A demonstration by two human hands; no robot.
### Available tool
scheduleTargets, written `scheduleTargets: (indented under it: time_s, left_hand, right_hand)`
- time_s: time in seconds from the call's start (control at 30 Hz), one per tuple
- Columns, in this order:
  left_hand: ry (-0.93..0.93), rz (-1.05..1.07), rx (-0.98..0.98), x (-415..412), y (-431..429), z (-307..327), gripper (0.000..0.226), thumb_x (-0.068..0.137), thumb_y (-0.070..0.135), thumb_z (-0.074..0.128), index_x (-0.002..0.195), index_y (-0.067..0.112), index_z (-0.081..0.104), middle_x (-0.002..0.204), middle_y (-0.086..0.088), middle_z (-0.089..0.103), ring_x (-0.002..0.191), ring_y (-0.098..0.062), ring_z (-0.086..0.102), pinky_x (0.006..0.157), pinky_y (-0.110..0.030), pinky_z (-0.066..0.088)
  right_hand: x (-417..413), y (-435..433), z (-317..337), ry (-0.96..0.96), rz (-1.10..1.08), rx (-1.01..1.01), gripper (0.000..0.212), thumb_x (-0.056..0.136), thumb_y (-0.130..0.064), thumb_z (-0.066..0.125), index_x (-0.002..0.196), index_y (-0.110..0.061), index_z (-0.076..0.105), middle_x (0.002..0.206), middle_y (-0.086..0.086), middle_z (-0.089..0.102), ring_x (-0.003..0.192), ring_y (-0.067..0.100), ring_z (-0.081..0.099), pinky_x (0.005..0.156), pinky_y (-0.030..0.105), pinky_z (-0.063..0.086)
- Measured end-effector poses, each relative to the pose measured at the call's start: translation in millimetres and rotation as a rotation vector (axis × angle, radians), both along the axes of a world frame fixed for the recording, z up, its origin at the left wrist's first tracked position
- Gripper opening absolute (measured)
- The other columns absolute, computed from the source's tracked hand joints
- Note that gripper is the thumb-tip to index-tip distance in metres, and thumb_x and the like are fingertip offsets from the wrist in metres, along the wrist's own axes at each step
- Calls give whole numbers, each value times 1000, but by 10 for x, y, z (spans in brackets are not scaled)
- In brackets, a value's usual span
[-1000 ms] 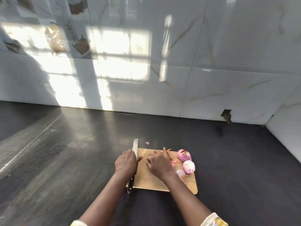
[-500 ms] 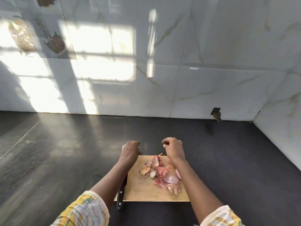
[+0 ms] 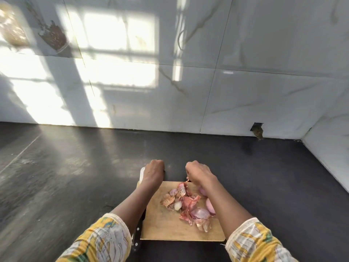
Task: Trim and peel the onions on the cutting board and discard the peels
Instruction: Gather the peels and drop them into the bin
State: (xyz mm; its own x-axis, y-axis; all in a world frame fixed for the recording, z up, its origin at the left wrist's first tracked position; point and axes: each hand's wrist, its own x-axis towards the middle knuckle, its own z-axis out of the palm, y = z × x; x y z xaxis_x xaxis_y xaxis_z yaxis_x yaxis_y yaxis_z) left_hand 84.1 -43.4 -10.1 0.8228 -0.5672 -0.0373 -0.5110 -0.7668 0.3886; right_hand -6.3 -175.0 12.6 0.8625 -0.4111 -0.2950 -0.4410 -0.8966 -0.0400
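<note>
A wooden cutting board (image 3: 166, 227) lies on the dark counter in front of me. On its middle is a pile of pink and brown onion peels (image 3: 187, 203). Two peeled pinkish onions (image 3: 210, 205) show on the right, partly hidden by my right forearm. My left hand (image 3: 154, 172) is curled in a fist at the board's far left corner, over the knife blade (image 3: 142, 174). My right hand (image 3: 199, 173) is closed at the far edge, and a thin strip of peel (image 3: 187, 180) sticks out at its fingertips. The knife's black handle (image 3: 137, 237) lies along the left side.
The dark counter (image 3: 75, 186) stretches left and far to a white marble-tiled wall (image 3: 188, 91). A side wall (image 3: 330, 157) closes the right. A small hole (image 3: 257, 129) sits low in the back wall.
Both hands moved from over the board's middle to its far edge and closed. The peel pile is now uncovered, and the onions sit behind my right forearm.
</note>
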Motion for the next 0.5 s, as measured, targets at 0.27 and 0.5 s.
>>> scheduleTargets:
  time_s: [0.27,0.5]
  left_hand:
    - [139,17,-135,-10,13,62,25,84,-1,52,98,8,70,101,-12,69,92,-29,64,75,-33,52]
    - [207,-181,-240,-280,49,193,23,84,3,58,102,9,70,102,-8,71,94,-18,64,79,-18,44]
  right_hand:
    - [27,-125,61,17,-75,240,18,97,-19,44,104,-11,58,118,6,59,115,26,49,100,50,28]
    - [-254,-55,285,-318,-149,503,11,82,-7,62,87,-14,55,91,2,61,81,16,57,69,26,44]
